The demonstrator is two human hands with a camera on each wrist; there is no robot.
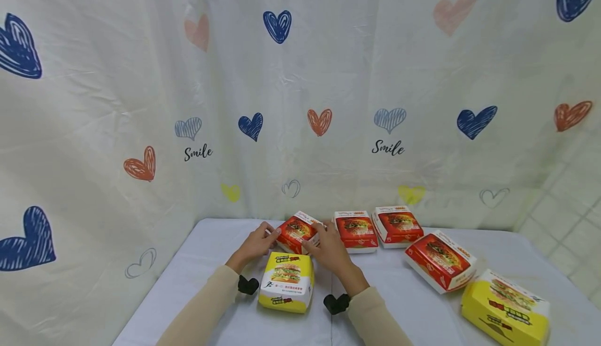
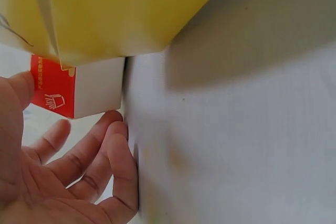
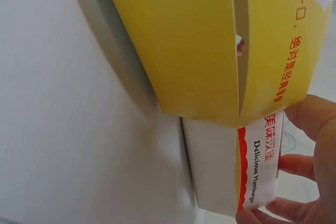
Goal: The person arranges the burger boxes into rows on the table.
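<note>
Fingers of both hands are bent round the red box (image 1: 296,233) in the head view: the left hand (image 1: 255,244) at its left end, the right hand (image 1: 332,248) at its right, thumbs towards the near side. This box lies flat on the white table (image 1: 399,294), turned a little, right behind the near yellow box (image 1: 286,282). To its right lie a second red box (image 1: 356,231) and a third (image 1: 399,226), side by side, then a fourth (image 1: 441,260), slanted, with another yellow box (image 1: 507,309) just beside it. Behind hangs a curtain (image 1: 347,69) printed with hearts.

From the left wrist, the thumb touches the box's red face; the other fingers curl loosely, spread somewhat apart, with one tip close to the white lower part. Whether that tip touches, I cannot tell. The yellow box covers the upper edge of the view.

From the right wrist, the fingers are clamped on the box's end, tips over its corner; "Delicious Hamburger" reads along its side.
</note>
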